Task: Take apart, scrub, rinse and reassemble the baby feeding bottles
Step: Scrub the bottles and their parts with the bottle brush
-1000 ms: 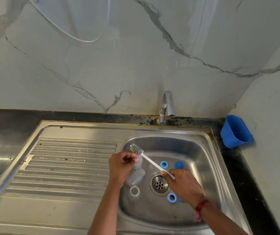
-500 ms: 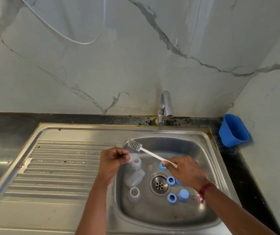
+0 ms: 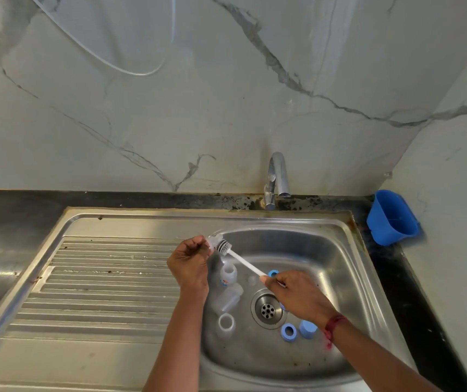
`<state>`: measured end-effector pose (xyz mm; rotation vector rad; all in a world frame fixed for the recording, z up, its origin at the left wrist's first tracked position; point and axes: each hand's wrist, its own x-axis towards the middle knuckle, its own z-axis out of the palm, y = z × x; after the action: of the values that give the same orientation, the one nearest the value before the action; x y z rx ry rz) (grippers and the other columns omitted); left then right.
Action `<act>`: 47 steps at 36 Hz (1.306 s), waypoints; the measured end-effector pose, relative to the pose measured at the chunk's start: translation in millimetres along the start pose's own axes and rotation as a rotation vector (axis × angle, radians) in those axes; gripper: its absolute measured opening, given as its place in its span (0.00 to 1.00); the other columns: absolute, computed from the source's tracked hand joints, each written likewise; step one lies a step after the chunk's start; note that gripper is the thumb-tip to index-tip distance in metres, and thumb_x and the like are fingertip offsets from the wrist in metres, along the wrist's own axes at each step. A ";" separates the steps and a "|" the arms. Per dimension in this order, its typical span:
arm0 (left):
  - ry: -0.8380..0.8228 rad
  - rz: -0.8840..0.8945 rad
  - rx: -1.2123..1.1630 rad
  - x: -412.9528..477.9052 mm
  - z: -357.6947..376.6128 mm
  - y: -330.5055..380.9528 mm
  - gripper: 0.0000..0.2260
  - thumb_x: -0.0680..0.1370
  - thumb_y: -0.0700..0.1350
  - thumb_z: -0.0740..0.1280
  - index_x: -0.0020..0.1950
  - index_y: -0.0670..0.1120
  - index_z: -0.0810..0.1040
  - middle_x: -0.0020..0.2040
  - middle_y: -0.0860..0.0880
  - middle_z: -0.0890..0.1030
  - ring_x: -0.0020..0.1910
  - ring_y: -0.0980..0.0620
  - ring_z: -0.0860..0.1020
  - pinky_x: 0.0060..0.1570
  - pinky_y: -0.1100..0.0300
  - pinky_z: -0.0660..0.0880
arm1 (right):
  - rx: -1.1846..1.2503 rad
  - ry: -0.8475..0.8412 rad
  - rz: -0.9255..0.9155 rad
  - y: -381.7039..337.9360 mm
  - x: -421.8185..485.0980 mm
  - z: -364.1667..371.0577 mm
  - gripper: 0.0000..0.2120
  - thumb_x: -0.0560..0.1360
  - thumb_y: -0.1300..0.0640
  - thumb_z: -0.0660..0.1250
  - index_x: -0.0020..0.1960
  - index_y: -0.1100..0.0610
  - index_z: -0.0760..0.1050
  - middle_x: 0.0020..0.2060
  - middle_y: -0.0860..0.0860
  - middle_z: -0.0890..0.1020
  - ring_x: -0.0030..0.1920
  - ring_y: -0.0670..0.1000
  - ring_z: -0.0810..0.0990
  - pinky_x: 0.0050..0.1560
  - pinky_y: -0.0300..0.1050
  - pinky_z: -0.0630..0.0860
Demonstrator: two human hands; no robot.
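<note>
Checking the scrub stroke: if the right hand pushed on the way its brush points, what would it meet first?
Likely the small clear piece pinched by the left hand; the right hand's brush looks against it, though depth is unclear.

kitchen | steel sink (image 3: 348, 222) | tap (image 3: 276, 179) | marble wall (image 3: 226, 108)

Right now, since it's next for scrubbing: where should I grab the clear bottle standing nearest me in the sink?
Probably grip the clear bottle round its wall below the open rim, from above on the near side: it stands mouth-up, and a second bottle lies behind.
</note>
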<state>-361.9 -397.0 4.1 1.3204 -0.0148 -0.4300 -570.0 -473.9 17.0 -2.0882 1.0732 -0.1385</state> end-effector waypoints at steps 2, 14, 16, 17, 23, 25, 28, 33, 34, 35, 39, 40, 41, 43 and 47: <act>0.033 0.003 0.012 -1.9 1.9 -1.0 0.13 0.68 0.24 0.73 0.42 0.41 0.83 0.34 0.53 0.84 0.35 0.56 0.81 0.44 0.56 0.82 | 0.001 -0.007 0.011 0.2 -0.5 -3.4 0.28 0.79 0.39 0.61 0.29 0.58 0.66 0.22 0.47 0.67 0.24 0.45 0.64 0.30 0.41 0.66; 0.039 -0.010 -0.022 -18.5 2.9 -8.2 0.14 0.70 0.24 0.71 0.38 0.43 0.80 0.31 0.55 0.82 0.32 0.61 0.80 0.41 0.66 0.77 | 0.044 -0.047 0.060 -0.8 -3.4 9.6 0.29 0.79 0.39 0.62 0.30 0.60 0.68 0.21 0.48 0.66 0.23 0.44 0.64 0.27 0.37 0.64; 0.088 -0.018 -0.022 -14.9 0.3 -7.3 0.14 0.70 0.24 0.72 0.38 0.44 0.80 0.31 0.55 0.82 0.32 0.61 0.79 0.42 0.67 0.77 | 0.060 -0.052 0.055 2.0 -8.0 9.8 0.28 0.79 0.40 0.63 0.30 0.60 0.68 0.21 0.47 0.65 0.22 0.45 0.63 0.27 0.36 0.63; 0.103 -0.017 -0.018 -14.9 -0.1 -6.3 0.13 0.70 0.25 0.72 0.38 0.43 0.81 0.32 0.55 0.82 0.32 0.61 0.79 0.41 0.68 0.77 | 0.062 -0.055 0.049 2.8 -10.0 8.9 0.27 0.79 0.41 0.63 0.30 0.59 0.67 0.21 0.47 0.65 0.22 0.45 0.63 0.27 0.36 0.63; 0.121 0.001 -0.050 -17.6 2.6 -1.5 0.14 0.69 0.23 0.71 0.38 0.42 0.80 0.31 0.54 0.82 0.32 0.61 0.79 0.40 0.69 0.78 | 0.054 -0.064 0.059 -1.6 -14.8 -1.3 0.27 0.79 0.41 0.63 0.27 0.56 0.65 0.20 0.46 0.65 0.22 0.44 0.64 0.26 0.35 0.62; 0.082 -0.001 -0.062 -20.4 3.7 -0.4 0.14 0.69 0.23 0.71 0.38 0.42 0.79 0.31 0.55 0.82 0.32 0.61 0.79 0.40 0.68 0.78 | 0.061 -0.053 0.065 -2.9 -16.0 -4.1 0.28 0.79 0.41 0.63 0.28 0.58 0.67 0.21 0.47 0.67 0.22 0.44 0.65 0.26 0.34 0.63; -0.029 -0.019 -0.063 -34.5 7.0 2.0 0.13 0.70 0.22 0.69 0.39 0.40 0.79 0.31 0.53 0.82 0.32 0.59 0.79 0.40 0.65 0.79 | 0.060 -0.034 0.067 -8.4 -15.8 -5.5 0.27 0.79 0.41 0.62 0.30 0.60 0.71 0.23 0.50 0.71 0.24 0.45 0.67 0.27 0.35 0.65; -0.008 -0.134 -0.151 -44.9 5.3 2.0 0.15 0.71 0.22 0.68 0.39 0.42 0.78 0.31 0.52 0.82 0.31 0.56 0.79 0.33 0.65 0.79 | -0.020 0.020 0.024 -15.5 -24.2 -2.8 0.29 0.80 0.40 0.61 0.32 0.63 0.70 0.24 0.51 0.71 0.27 0.47 0.67 0.31 0.36 0.68; 0.015 -0.154 -0.161 -44.5 4.5 2.9 0.15 0.72 0.22 0.68 0.39 0.42 0.78 0.30 0.52 0.82 0.30 0.56 0.79 0.31 0.65 0.78 | -0.018 0.031 0.024 -14.4 -28.3 -2.5 0.29 0.79 0.40 0.61 0.32 0.64 0.70 0.25 0.51 0.71 0.26 0.46 0.67 0.30 0.36 0.68; 0.030 -0.169 -0.164 -44.7 4.1 4.3 0.15 0.72 0.22 0.67 0.39 0.42 0.78 0.30 0.52 0.82 0.29 0.56 0.79 0.30 0.65 0.77 | -0.010 0.040 0.028 -13.2 -32.7 -2.7 0.29 0.79 0.40 0.62 0.32 0.63 0.70 0.25 0.50 0.70 0.26 0.46 0.67 0.30 0.37 0.67; 0.083 -0.219 -0.156 -48.5 5.2 5.0 0.15 0.71 0.23 0.69 0.38 0.43 0.80 0.34 0.49 0.83 0.34 0.53 0.80 0.36 0.60 0.78 | -0.012 0.049 0.065 -11.4 -48.1 -5.6 0.27 0.79 0.40 0.62 0.28 0.55 0.63 0.24 0.48 0.67 0.25 0.45 0.65 0.27 0.37 0.63; 0.091 -0.227 -0.154 -49.1 4.7 3.3 0.14 0.70 0.24 0.70 0.38 0.44 0.80 0.36 0.47 0.83 0.36 0.51 0.80 0.40 0.57 0.78 | -0.016 0.046 0.076 -11.5 -51.4 -5.9 0.27 0.79 0.40 0.62 0.28 0.55 0.63 0.24 0.48 0.67 0.25 0.46 0.65 0.27 0.37 0.62; 0.095 -0.236 -0.152 -50.1 3.6 1.3 0.14 0.70 0.25 0.70 0.38 0.44 0.80 0.38 0.46 0.83 0.37 0.49 0.79 0.41 0.56 0.77 | -0.022 0.040 0.090 -11.2 -54.8 -6.0 0.27 0.79 0.40 0.62 0.28 0.55 0.63 0.24 0.48 0.68 0.26 0.46 0.65 0.28 0.38 0.63; 0.097 -0.262 -0.136 -54.3 1.1 -1.6 0.14 0.70 0.27 0.71 0.37 0.46 0.81 0.39 0.44 0.82 0.36 0.47 0.77 0.36 0.58 0.75 | -0.033 0.035 0.115 -9.1 -61.8 -6.4 0.27 0.79 0.39 0.62 0.28 0.55 0.63 0.24 0.49 0.68 0.26 0.46 0.65 0.30 0.41 0.65; 0.076 -0.299 -0.125 -67.1 -1.8 -3.8 0.14 0.71 0.25 0.69 0.38 0.45 0.81 0.39 0.43 0.82 0.32 0.50 0.75 0.28 0.60 0.73 | -0.040 0.056 0.132 0.5 -72.7 -4.8 0.27 0.79 0.41 0.62 0.27 0.55 0.65 0.25 0.49 0.70 0.26 0.46 0.68 0.32 0.42 0.67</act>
<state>-424.4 -375.0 15.5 1.2182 0.2719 -0.6242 -618.7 -423.6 37.1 -2.0523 1.2538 -0.1121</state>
